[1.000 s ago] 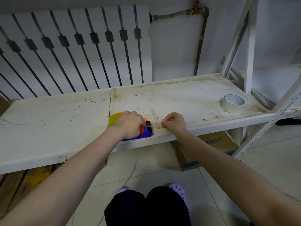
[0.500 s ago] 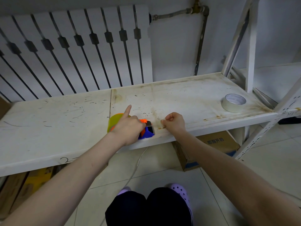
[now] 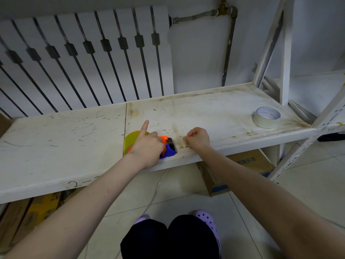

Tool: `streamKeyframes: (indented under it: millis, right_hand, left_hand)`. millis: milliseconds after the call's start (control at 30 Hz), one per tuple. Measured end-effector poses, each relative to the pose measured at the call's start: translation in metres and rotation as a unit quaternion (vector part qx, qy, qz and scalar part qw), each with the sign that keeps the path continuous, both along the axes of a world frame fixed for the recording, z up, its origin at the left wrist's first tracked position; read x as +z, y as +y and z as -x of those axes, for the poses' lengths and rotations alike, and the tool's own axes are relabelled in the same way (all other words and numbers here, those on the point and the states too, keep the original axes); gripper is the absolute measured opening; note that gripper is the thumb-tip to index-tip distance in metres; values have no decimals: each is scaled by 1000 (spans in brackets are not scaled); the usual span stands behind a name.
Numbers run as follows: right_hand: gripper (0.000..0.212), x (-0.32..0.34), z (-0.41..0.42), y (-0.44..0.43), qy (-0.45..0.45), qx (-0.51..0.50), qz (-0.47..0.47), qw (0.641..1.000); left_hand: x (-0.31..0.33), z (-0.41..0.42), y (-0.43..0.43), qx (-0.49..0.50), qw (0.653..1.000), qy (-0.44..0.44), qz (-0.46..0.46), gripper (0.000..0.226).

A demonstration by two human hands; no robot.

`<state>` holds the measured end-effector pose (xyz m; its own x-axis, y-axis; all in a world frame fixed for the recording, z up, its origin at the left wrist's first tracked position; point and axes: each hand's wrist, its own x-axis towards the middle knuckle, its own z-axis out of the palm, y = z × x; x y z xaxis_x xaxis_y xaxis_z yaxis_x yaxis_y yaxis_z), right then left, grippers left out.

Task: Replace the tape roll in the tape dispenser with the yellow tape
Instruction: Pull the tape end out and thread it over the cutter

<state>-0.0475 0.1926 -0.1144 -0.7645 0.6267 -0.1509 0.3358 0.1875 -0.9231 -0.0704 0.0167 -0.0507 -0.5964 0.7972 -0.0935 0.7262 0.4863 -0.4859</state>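
Observation:
An orange and blue tape dispenser (image 3: pixel 169 148) lies near the front edge of the white shelf (image 3: pixel 63 146), with the yellow tape roll (image 3: pixel 130 141) seated in it. My left hand (image 3: pixel 147 146) presses down on the dispenser, index finger pointing away from me. Just right of the dispenser's cutter end, my right hand (image 3: pixel 196 139) is closed in a pinch at the shelf surface; the strip of tape in it is too thin to make out clearly. A pale tape roll (image 3: pixel 266 117) lies flat at the shelf's far right.
A white radiator (image 3: pixel 84 58) and a metal pipe (image 3: pixel 226 49) stand behind the shelf. White rack uprights (image 3: pixel 286 53) rise at the right. Cardboard boxes (image 3: pixel 242 165) sit under the shelf. My knees and purple shoes are below on the tiled floor.
My left index finger has lifted off the dispenser and now points forward. My right hand stayed pinched beside the cutter, shifting only slightly.

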Motion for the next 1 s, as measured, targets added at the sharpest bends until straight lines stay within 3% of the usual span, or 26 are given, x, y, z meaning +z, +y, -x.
streamKeyframes:
  millis: [333, 500, 667, 800, 1000]
  right_hand:
    - [18, 10, 7, -5, -18, 38, -53, 998]
    - [12, 4, -5, 3, 0, 26, -44, 999]
    - [12, 3, -16, 2, 25, -1, -32, 999]
    - [10, -5, -22, -4, 32, -34, -4, 999]
    - [17, -1, -25, -11, 62, -64, 45, 995]
  left_hand:
    - [-4, -7, 4, -16, 996, 40, 84, 24]
    - [-7, -5, -5, -28, 999, 28, 28, 27]
    - [-2, -4, 0, 19, 997, -44, -59, 24]
    - [2, -2, 12, 49, 990, -75, -109, 37]
    - [-1, 7, 43, 85, 988, -110, -63, 63]
